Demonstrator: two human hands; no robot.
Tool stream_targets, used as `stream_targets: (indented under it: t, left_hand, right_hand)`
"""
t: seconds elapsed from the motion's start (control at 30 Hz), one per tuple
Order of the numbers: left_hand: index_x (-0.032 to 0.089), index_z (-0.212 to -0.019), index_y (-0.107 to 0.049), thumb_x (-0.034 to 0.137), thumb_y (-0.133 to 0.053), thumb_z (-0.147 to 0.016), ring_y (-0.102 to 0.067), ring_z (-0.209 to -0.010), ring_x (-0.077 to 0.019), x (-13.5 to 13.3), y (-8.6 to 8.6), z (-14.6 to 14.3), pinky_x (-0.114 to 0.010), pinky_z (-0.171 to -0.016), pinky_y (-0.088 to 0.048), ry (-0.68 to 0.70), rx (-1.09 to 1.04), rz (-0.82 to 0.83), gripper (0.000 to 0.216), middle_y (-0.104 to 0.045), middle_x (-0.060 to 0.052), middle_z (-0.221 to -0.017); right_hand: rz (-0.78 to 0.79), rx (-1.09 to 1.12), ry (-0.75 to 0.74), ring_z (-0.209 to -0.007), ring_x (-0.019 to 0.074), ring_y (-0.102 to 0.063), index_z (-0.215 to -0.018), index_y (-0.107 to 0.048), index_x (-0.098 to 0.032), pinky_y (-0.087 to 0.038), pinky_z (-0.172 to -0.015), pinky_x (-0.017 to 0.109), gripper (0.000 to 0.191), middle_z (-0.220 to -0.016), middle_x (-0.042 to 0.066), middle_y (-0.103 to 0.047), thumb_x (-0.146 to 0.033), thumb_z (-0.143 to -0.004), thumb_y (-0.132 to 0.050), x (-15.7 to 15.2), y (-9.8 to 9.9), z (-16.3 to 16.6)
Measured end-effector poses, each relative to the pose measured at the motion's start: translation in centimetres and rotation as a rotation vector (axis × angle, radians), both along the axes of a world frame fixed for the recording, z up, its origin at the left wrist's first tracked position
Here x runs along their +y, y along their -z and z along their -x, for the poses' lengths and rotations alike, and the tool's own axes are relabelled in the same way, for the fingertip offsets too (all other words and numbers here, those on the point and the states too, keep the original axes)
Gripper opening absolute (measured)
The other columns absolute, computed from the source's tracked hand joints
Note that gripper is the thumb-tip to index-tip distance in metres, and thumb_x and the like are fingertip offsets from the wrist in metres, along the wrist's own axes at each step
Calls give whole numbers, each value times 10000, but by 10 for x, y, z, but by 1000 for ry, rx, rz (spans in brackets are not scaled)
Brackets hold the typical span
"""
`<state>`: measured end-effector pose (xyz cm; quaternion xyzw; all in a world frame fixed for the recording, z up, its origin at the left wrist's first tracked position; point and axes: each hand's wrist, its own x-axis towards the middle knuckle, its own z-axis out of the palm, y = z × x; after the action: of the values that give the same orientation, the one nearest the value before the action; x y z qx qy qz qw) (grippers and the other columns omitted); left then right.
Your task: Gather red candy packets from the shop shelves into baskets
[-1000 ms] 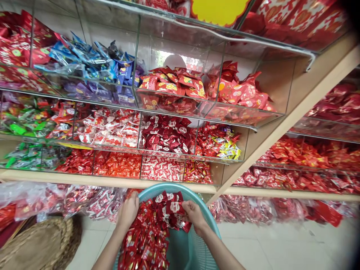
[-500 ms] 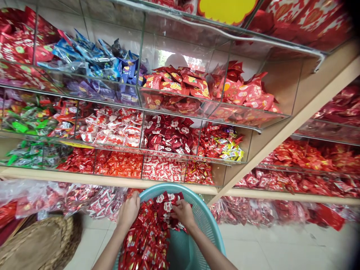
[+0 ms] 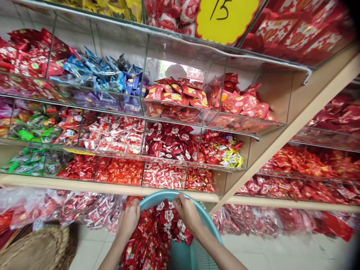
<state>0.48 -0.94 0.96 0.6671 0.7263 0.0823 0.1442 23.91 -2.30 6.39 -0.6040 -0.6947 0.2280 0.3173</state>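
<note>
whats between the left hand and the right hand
In the head view, bright red packets and dark red packets lie between the left hand and right hand, inside the teal basket.

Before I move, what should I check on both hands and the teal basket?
1. Left hand at the basket's left rim: ok.
2. Left hand's grip on the rim: cannot tell, partly hidden.
3. Right hand over the basket: ok.
4. Right hand free of any packet: cannot tell.
5. Dark red packets inside, beside the brighter red ones: ok.
6. Basket interior fully covered: not ok, bare teal shows.
</note>
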Motion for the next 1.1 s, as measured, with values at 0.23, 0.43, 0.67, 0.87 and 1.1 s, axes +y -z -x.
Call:
stream_targets:
  t: [0.23,0.43,0.67,0.87,1.1]
  left_hand:
    - [207,-949,-482,293,-194,-887,-634,-706,-218,-1,1,0,-270,-547,-327,-3,-31,-15,307,-662,-69,-774]
    - [200,-965,-485,283,-197,-887,-633,-694,-217,-1,2,1,-269,-536,-317,-17,-56,-11,309,-657,-70,-751]
    - [206,-984,-486,305,-195,-891,-632,-705,-221,0,5,3,-275,-550,-330,-8,-79,-5,322,-663,-72,-772]
    - [209,-1004,-484,308,-194,-888,-633,-711,-233,0,5,4,-287,-566,-353,-8,-62,-5,328,-667,-86,-790]
    - [210,-983,-471,286,-183,-886,-636,-711,-240,0,7,4,-286,-550,-347,7,-64,-33,314,-664,-77,-760]
  right_hand:
    - [-426,12,-170,-592,117,-515,-761,-564,-196,-360,-585,222,181,-672,12,-600,-304,-836,-439,56,-154,30]
    - [-171,314,-55,-415,86,-490,-570,-537,-166,-378,-456,210,241,-489,-5,-579,-314,-758,-557,128,-190,67]
    - [127,752,21,-288,67,-444,-501,-469,-160,-281,-279,172,300,-374,-8,-545,-255,-771,-559,152,-182,112]
    - [63,886,22,-304,64,-463,-571,-472,-156,-298,-291,158,226,-409,-22,-566,-204,-783,-534,144,-180,108]
    - [86,1011,-129,-356,40,-461,-653,-557,-150,-318,-323,140,261,-501,-34,-586,-399,-704,-620,80,-168,61]
